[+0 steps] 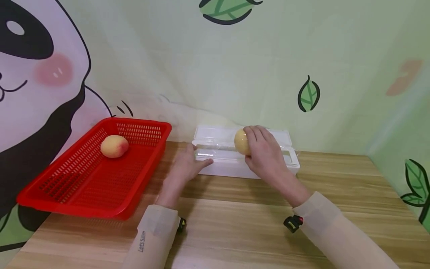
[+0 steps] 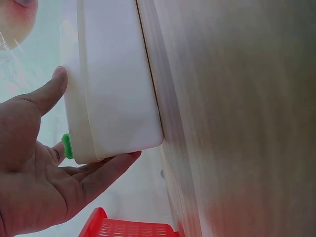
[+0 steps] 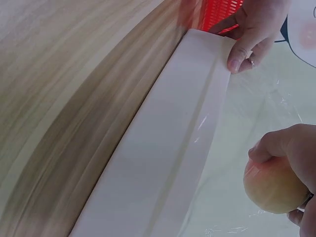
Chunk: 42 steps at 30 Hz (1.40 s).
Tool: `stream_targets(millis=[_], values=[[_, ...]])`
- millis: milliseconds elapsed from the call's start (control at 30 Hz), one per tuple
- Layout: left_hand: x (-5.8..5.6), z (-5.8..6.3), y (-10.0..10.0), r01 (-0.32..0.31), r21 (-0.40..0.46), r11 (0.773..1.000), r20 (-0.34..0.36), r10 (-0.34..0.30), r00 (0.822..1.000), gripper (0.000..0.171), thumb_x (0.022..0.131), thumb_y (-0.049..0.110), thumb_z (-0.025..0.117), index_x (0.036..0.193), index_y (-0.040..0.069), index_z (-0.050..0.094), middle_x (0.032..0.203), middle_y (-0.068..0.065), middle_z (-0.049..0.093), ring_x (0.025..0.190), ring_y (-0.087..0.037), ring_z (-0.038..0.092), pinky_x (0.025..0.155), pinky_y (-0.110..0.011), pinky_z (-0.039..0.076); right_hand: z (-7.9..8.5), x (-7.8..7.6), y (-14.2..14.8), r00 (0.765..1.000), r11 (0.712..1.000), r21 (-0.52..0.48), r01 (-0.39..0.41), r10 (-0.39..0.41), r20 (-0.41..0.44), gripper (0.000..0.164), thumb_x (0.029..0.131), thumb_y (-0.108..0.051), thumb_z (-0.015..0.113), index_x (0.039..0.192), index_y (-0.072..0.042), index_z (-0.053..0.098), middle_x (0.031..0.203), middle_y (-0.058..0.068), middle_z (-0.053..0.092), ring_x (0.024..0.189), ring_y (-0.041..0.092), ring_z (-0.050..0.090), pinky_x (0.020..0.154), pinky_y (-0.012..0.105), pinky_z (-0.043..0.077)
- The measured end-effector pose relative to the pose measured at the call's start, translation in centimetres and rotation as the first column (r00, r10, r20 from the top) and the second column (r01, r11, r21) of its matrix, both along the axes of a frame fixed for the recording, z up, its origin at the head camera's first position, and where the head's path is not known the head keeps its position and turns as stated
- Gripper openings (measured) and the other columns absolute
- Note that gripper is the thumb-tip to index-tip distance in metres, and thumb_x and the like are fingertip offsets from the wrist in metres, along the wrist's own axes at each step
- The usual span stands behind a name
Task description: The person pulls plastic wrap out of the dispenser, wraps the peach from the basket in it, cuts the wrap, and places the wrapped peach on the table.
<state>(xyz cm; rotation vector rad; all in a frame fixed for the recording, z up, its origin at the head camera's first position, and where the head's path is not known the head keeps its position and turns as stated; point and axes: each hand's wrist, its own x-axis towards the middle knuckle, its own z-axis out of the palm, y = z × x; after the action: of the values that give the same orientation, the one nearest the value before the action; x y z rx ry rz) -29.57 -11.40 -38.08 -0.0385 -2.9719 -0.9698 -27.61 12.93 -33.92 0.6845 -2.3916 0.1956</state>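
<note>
A long white cling film dispenser (image 1: 231, 168) lies on the table against the wall, its lid (image 1: 215, 132) tipped back. At its left end is my left hand (image 1: 184, 164); the left wrist view shows the thumb (image 2: 59, 79) on the upper front edge and the fingers (image 2: 106, 175) along the end, near a small green slider (image 2: 67, 146). Over the dispenser, my right hand (image 1: 267, 151) grips a yellow peach (image 1: 242, 142) with a red blush. Clear film (image 3: 276, 101) stretches around the peach in the right wrist view.
A red plastic basket (image 1: 134, 200) with slotted sides stands left on the table, holding another peach (image 1: 114, 146). Behind the wooden table (image 1: 231, 224) hangs a pale green backdrop (image 1: 161, 48) printed with a panda and leaves.
</note>
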Motion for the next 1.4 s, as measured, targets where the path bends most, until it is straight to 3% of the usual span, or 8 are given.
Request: stream_targets(millis=[367,967,1400], values=[[0.0,0.0,0.1,-0.017,-0.013,1.0,0.001,0.017,1.0,0.083,0.09,0.049,0.077,0.146,0.001,0.039,0.126,-0.022,0.059,0.099,-0.032,0.057,0.085,-0.042,0.055,1.1,0.6,0.1,1.0,1.0,-0.006,-0.011,0.011,-0.003,0.071,0.072,0.001,0.087,0.134,0.005,0.052,0.129,0.022,0.059,0.126,0.038,0.051,0.113,0.046,0.038],[0.0,0.0,0.1,-0.029,0.017,0.999,-0.009,0.029,1.0,0.086,0.089,0.047,0.078,0.149,0.0,0.038,0.136,-0.023,0.055,0.107,-0.034,0.055,0.093,-0.046,0.053,3.2,2.0,-0.1,0.999,0.999,0.003,-0.036,0.036,-0.037,0.068,0.07,0.001,0.085,0.131,0.006,0.053,0.126,0.022,0.06,0.121,0.039,0.053,0.109,0.047,0.042],[0.1,-0.1,0.2,-0.023,0.025,0.999,-0.016,0.024,1.0,0.083,0.089,0.047,0.078,0.145,-0.001,0.039,0.127,-0.023,0.058,0.102,-0.034,0.056,0.088,-0.045,0.053,4.5,3.2,0.0,0.998,0.999,-0.001,-0.053,0.053,-0.046,0.069,0.069,0.002,0.085,0.13,0.005,0.054,0.124,0.021,0.061,0.12,0.039,0.054,0.107,0.048,0.043]])
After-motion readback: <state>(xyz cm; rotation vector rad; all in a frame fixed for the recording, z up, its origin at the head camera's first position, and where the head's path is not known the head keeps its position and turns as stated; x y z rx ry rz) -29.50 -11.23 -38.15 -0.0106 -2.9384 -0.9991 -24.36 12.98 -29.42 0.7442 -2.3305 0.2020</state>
